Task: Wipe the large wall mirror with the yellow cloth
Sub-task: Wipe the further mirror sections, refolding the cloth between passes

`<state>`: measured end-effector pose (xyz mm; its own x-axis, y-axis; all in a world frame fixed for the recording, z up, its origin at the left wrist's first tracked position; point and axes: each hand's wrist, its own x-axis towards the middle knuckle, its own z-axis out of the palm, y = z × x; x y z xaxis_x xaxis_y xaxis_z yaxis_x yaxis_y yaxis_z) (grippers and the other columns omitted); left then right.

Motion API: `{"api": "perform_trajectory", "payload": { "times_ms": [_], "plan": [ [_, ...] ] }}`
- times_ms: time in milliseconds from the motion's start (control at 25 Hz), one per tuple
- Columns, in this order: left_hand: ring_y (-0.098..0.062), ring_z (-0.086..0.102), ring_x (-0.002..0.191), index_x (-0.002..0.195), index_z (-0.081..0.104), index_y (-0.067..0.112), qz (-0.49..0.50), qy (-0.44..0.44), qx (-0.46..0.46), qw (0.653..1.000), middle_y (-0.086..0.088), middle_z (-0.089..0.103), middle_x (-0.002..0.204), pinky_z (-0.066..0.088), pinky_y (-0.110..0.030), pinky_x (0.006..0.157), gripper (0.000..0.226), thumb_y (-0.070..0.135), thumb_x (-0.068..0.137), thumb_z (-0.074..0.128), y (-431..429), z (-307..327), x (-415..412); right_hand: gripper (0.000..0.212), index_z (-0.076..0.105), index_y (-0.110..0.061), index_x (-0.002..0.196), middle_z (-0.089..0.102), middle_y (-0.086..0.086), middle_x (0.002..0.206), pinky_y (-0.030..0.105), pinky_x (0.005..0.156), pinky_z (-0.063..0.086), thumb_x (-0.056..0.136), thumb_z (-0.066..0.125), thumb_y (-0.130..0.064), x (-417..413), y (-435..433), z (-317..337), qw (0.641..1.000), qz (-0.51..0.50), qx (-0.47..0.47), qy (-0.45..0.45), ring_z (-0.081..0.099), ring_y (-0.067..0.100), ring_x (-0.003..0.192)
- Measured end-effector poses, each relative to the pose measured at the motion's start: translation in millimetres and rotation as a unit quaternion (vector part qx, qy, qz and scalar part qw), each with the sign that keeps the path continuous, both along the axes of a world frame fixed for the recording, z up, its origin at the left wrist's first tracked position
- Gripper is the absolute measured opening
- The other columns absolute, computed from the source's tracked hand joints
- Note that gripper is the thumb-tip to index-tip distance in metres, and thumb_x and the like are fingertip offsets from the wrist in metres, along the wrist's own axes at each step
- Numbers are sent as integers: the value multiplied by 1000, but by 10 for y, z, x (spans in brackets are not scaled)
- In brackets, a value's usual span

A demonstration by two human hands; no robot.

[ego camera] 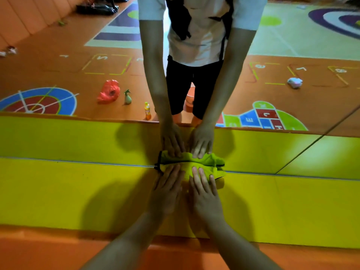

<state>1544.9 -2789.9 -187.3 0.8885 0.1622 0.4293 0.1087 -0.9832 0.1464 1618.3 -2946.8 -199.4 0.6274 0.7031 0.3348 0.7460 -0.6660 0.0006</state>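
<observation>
Down at the bottom edge of the large wall mirror (78,75), where the glass meets a yellow padded band (78,191), we see one yellow cloth (217,173) bunched against the seam. Most of it is hidden under our fingers, so only a strip between the hands, a dark-trimmed corner on the left and a lump on the right show. Our two hands press on it side by side: the left hand (167,191) and the right hand (204,193) both lie flat with fingers straight and a little spread, fingertips on the cloth and nearly meeting their reflections. We cannot make out either thumb clearly.

The reflection is cut off at the top, showing only a white shirt, dark shorts and two arms. Reflected on the patterned orange floor behind stand one spray bottle (127,96) and one orange drink bottle (147,111), with one red plastic bag (108,91) just beside the sprayer. One crumpled white wad (294,82) lies well apart at the right. Two more pale scraps (9,51) at the far left edge are too small to identify.
</observation>
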Motion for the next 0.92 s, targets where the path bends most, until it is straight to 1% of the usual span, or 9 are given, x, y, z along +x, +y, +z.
{"api": "perform_trajectory", "payload": {
  "times_ms": [80,160,240,320,440,520,600,720,920],
  "plan": [
    [-23,54,130,138,52,22,25,-14,-21,999,-2,57,143,45,-40,101,45,25,93,55,8,102,4,42,66,-13,128,37,8,163,51,115,31,94,47,-29,39,-76,79,999,29,12,-25,40,28,148],
    [-27,56,118,133,54,21,65,16,-25,997,-3,60,131,46,-42,92,54,21,81,68,47,255,95,29,69,-17,109,53,13,150,50,104,39,88,52,-27,143,-108,243,998,21,35,-44,55,31,133],
    [-31,57,109,124,59,21,105,49,-21,993,-4,60,119,47,-44,85,55,19,71,74,68,365,169,21,66,-16,106,63,16,128,50,94,43,89,56,-22,247,-86,387,997,-8,62,-53,60,36,116],
    [-29,57,104,115,61,23,101,45,-18,994,-1,60,110,43,-42,83,47,15,72,75,50,483,175,14,62,-17,104,61,9,106,48,89,43,91,61,-21,312,-80,495,995,-23,63,-76,61,35,100],
    [-26,55,100,106,59,25,40,0,-10,999,2,59,102,40,-40,82,29,15,80,64,-53,778,72,14,56,-18,101,59,6,98,46,92,38,87,53,-21,289,-258,798,994,-19,55,-88,60,32,95],
    [-29,60,93,103,53,25,16,-39,-2,999,0,57,99,46,-43,80,37,11,74,70,-120,1168,46,17,53,-18,101,57,6,95,44,93,38,84,50,-20,256,-446,1232,992,-4,62,-106,60,32,90],
    [-30,59,89,104,49,26,-11,-95,32,995,-3,55,102,47,-43,79,40,12,74,71,-158,1683,132,20,49,-22,101,57,5,94,42,92,38,81,56,-20,295,-593,1852,990,-2,70,-123,61,31,85],
    [-27,55,98,105,51,28,-100,-186,82,974,-5,52,118,36,-42,87,27,17,81,57,-288,3016,279,20,48,-27,103,63,9,107,44,86,42,83,51,-27,377,-897,3190,979,3,106,-172,64,32,93],
    [-31,47,109,115,57,28,-131,-262,183,939,-14,57,128,36,-44,93,36,23,81,67,-549,5190,540,23,57,-24,104,62,17,121,45,85,43,81,57,-25,640,-1317,5304,943,6,150,-298,63,35,98]
  ]
}}
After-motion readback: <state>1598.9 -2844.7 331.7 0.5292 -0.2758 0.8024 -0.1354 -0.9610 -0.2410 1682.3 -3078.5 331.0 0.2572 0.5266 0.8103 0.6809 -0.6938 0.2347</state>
